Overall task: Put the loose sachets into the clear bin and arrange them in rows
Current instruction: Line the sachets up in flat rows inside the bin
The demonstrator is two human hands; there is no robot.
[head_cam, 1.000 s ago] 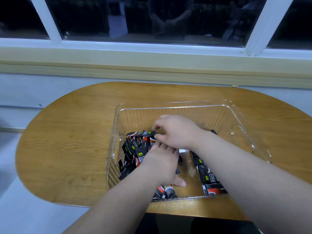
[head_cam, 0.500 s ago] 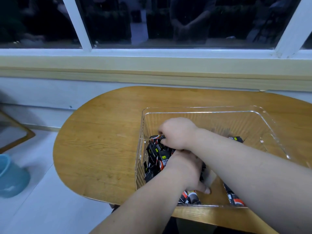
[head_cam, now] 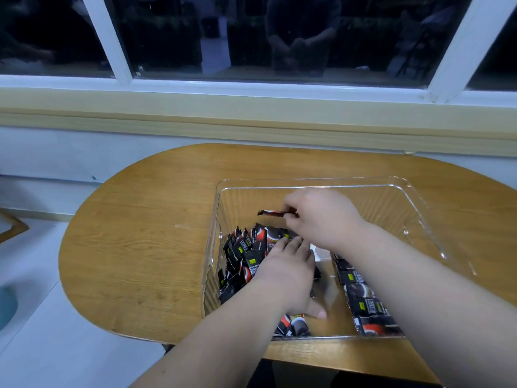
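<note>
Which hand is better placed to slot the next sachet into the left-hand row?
Right. The right hand pinches a sachet just above the left row in the clear bin; the left hand lies flat on that row, likely steadying it.

Right hand [head_cam: 321, 217] has come up off the heap of black sachets [head_cam: 240, 253], now pinching one flat black-and-red foil sachet [head_cam: 275, 212] above it.
</note>
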